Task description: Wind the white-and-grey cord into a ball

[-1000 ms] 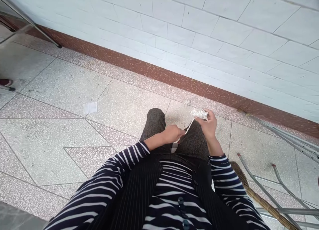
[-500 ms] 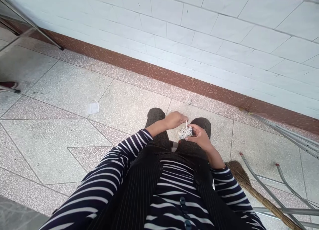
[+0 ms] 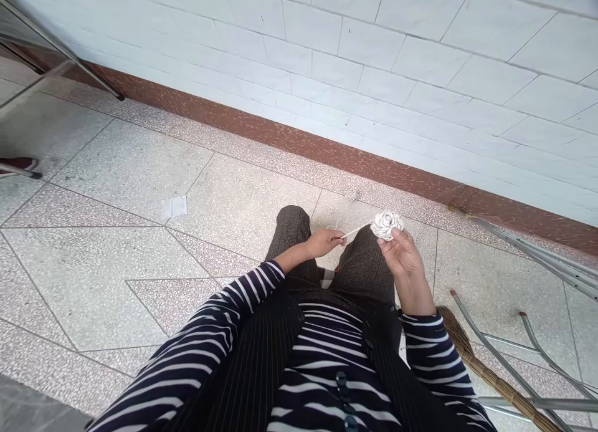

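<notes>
one strand (image 3: 357,230) is running taut, apparently because the left hand (image 3: 323,242) is pinching it and the right hand (image 3: 402,254) gripping its ball (image 3: 387,224)

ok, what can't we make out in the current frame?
All in the head view:
White cord inside the left grip: hidden by the fingers.
Far side of the cord ball: hidden by the ball itself and partly the right grip.
Pale clump on the floor: too small to identify.
Broom's far end: cut off by the bottom edge.
Dark red shoe: cut off by the left edge.
</notes>
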Motion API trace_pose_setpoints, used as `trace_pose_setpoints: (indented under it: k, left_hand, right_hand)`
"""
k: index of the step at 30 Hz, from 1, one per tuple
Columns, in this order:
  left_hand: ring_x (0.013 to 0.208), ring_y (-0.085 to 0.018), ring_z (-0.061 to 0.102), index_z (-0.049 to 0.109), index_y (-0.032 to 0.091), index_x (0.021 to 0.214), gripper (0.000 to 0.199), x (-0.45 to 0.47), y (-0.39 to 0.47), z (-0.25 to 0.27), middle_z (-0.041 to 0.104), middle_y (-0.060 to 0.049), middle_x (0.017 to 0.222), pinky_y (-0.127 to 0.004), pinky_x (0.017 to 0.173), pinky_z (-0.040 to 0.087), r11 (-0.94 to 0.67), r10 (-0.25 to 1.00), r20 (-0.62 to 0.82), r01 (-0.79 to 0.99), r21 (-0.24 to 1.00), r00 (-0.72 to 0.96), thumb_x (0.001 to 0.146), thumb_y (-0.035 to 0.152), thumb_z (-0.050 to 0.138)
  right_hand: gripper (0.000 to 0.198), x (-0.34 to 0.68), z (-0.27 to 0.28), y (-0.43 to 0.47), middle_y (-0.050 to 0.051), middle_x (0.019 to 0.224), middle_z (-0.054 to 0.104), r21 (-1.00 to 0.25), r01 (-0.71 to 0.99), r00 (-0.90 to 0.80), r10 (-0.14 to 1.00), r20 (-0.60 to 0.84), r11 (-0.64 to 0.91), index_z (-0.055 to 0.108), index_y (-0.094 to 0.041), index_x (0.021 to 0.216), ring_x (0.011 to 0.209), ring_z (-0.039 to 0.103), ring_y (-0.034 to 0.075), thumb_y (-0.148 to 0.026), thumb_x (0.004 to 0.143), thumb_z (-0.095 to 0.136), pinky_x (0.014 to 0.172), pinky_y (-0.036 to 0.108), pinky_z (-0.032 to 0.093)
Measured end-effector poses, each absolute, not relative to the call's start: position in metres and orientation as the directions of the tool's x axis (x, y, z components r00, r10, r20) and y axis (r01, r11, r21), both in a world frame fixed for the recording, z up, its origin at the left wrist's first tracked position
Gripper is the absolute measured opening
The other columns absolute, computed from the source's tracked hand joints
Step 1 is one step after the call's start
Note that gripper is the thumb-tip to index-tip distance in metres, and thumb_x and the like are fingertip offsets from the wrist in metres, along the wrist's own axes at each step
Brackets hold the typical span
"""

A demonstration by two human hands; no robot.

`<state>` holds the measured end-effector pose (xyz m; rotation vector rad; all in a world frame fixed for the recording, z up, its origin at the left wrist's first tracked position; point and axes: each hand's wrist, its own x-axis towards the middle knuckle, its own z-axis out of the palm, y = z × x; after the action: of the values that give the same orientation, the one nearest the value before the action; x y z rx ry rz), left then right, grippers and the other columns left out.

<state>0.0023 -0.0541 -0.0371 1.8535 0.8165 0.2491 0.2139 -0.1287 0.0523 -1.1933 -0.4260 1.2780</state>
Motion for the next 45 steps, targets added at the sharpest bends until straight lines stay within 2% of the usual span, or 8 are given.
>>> trace_pose_setpoints:
  k: [7,13,22,25,30,35,42,45]
  left_hand:
    - [0.093,-0.017,0.068,0.074,0.018,0.101,0.025,-0.013,-0.027,-0.046,0.076,-0.003,0.099,-0.025,0.085,0.049,-0.222,0.752,-0.221,0.554,0.802,0.621,0.094,0.028,0.052]
    - [0.095,-0.017,0.068,0.072,0.014,0.101,0.029,-0.012,-0.021,-0.055,0.074,-0.007,0.106,-0.027,0.086,0.054,-0.082,0.776,-0.150,0.334,0.939,0.613,0.090,0.015,0.046]
    - [0.075,-0.014,0.071,0.070,0.011,0.098,0.031,-0.018,0.009,-0.049,0.073,-0.006,0.084,-0.027,0.078,0.058,0.213,0.821,-0.282,0.193,0.958,0.496,0.078,0.008,0.046]
    - [0.077,-0.014,0.071,0.071,0.012,0.089,0.028,-0.027,0.018,-0.046,0.074,-0.006,0.086,-0.026,0.076,0.058,0.090,0.815,-0.242,0.298,0.950,0.526,0.078,0.008,0.045]
    - [0.109,-0.020,0.068,0.075,0.017,0.104,0.038,-0.021,0.036,-0.037,0.075,-0.006,0.114,-0.031,0.102,0.050,-0.278,0.830,-0.103,0.567,0.775,0.548,0.084,0.008,0.044]
    - [0.109,-0.022,0.069,0.075,0.018,0.109,0.033,-0.011,0.038,-0.039,0.075,-0.007,0.115,-0.032,0.101,0.050,-0.279,0.783,-0.290,0.728,0.626,0.549,0.091,0.013,0.048]
    - [0.127,-0.020,0.058,0.054,0.021,0.142,0.053,0.026,-0.006,0.001,0.064,-0.007,0.137,-0.035,0.112,0.042,-0.193,0.737,0.008,0.199,0.961,0.676,0.090,0.020,0.061]
    - [0.111,-0.022,0.065,0.064,0.016,0.128,0.043,0.048,-0.027,0.014,0.070,-0.008,0.124,-0.033,0.098,0.050,-0.114,0.685,-0.018,0.130,0.985,0.729,0.087,0.026,0.069]
  right_hand:
    - [0.043,0.221,0.088,-0.152,0.007,0.103,0.071,-0.866,-0.489,0.249,0.935,-0.251,-0.102,0.072,-0.027,0.098,0.089,0.068,0.024,-0.037,0.060,0.088,0.061,0.030,0.058]
    - [0.048,0.229,0.098,-0.174,0.006,0.103,0.072,-0.863,-0.500,0.285,0.927,-0.244,-0.073,0.071,-0.028,0.106,0.081,0.068,0.023,-0.030,0.060,0.087,0.064,0.035,0.060]
    - [0.060,0.260,0.115,-0.168,0.007,0.117,0.072,-0.851,-0.500,0.511,0.848,-0.138,0.162,0.068,-0.028,0.118,0.113,0.068,0.023,-0.034,0.062,0.089,0.061,0.017,0.058]
    - [0.051,0.265,0.123,-0.166,0.006,0.110,0.074,-0.859,-0.475,0.524,0.846,-0.101,0.191,0.071,-0.025,0.112,0.106,0.071,0.020,-0.032,0.064,0.088,0.065,0.014,0.059]
    - [0.048,0.246,0.122,-0.160,0.003,0.106,0.075,-0.841,-0.514,0.488,0.864,-0.124,0.170,0.073,-0.027,0.106,0.092,0.073,0.018,-0.028,0.061,0.089,0.061,0.018,0.061]
    - [0.044,0.225,0.121,-0.149,0.006,0.116,0.072,-0.864,-0.499,0.378,0.914,-0.149,0.066,0.071,-0.029,0.107,0.092,0.071,0.021,-0.030,0.065,0.086,0.056,0.022,0.058]
    - [0.048,0.192,0.124,-0.118,0.002,0.096,0.071,-0.907,-0.386,0.213,0.940,-0.267,-0.170,0.072,-0.023,0.096,0.077,0.067,0.017,-0.022,0.052,0.094,0.053,0.025,0.060]
    - [0.053,0.182,0.124,-0.114,0.001,0.091,0.069,-0.925,-0.327,0.215,0.938,-0.273,-0.195,0.071,-0.022,0.095,0.081,0.066,0.019,-0.022,0.048,0.096,0.055,0.029,0.063]
